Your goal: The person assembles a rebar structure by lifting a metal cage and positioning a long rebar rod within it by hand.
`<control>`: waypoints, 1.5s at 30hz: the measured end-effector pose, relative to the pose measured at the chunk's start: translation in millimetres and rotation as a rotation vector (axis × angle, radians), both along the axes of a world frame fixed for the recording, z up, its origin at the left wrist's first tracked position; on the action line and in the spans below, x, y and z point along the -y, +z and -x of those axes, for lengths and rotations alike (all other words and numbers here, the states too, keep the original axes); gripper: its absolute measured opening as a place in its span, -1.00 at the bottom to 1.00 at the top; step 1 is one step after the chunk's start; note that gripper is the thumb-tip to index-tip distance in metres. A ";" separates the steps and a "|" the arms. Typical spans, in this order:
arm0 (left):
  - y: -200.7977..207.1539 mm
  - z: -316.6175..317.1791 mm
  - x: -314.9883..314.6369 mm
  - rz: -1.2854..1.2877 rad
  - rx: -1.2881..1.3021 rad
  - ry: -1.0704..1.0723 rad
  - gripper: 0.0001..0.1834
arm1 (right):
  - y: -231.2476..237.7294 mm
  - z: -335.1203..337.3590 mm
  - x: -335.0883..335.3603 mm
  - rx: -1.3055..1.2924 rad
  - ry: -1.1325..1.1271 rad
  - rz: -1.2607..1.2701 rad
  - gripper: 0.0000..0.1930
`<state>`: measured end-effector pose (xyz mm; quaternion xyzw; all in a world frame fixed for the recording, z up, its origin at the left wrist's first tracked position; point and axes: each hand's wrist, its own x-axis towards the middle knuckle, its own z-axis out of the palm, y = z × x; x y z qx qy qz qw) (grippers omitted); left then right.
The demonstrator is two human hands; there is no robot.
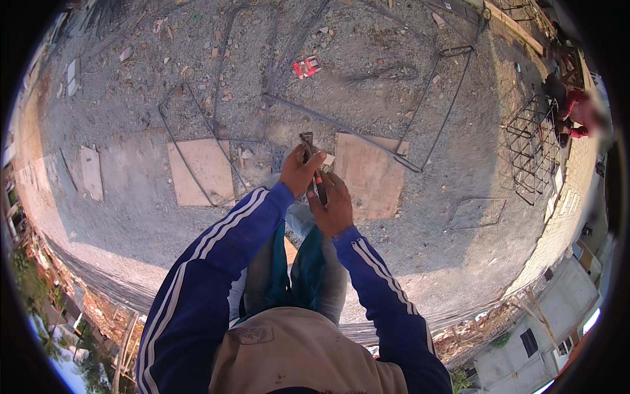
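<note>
In front of my knees I hold a pair of pliers [318, 177] with a dark metal head and orange-and-black handles. My left hand [300, 172] is closed near the head, its thumb along the tool. Lower down, my right hand [335, 205] has its fingers wrapped about the handles. Part of the tool is hidden by my fingers, and I cannot tell whether its jaws grip anything. Just beyond the head, a bent metal rod [341, 127] runs slantwise over the ground.
Two flat boards [200, 174] [371, 190] lie left and right of my hands. Bent rod frames [453, 98] spread across the gravel, with a red-and-white packet [306, 67] among them. At the right, a person in red [577, 111] is beside a rebar cage [533, 148].
</note>
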<state>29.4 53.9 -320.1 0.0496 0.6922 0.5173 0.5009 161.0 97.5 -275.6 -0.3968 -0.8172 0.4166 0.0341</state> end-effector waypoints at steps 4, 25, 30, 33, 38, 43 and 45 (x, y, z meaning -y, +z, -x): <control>-34.4 32.3 -5.4 -0.057 0.306 0.622 -0.77 | -52.1 5.2 -28.0 -0.238 -0.044 0.110 -0.51; -435.6 203.5 221.6 0.943 -0.640 0.131 -0.35 | -285.8 -3.0 -112.1 0.236 -0.094 -0.431 -0.45; -471.9 189.9 237.4 0.907 -0.428 -0.007 -0.35 | -280.9 -3.8 -126.5 0.333 -0.054 -0.306 -0.40; -465.1 148.4 216.5 0.919 -0.342 -0.094 -0.34 | -288.7 -21.5 -119.2 0.392 -0.084 -0.261 -0.38; -517.0 114.5 251.8 0.920 -0.391 -0.190 -0.32 | -294.2 -9.4 -124.4 0.334 -0.067 -0.264 -0.38; -515.4 71.9 241.2 0.867 -0.233 -0.217 -0.36 | -283.1 -10.0 -124.2 0.416 -0.111 -0.216 -0.40; -504.4 66.2 239.0 0.870 -0.110 -0.187 -0.37 | -283.6 -8.2 -123.7 0.413 -0.095 -0.238 -0.41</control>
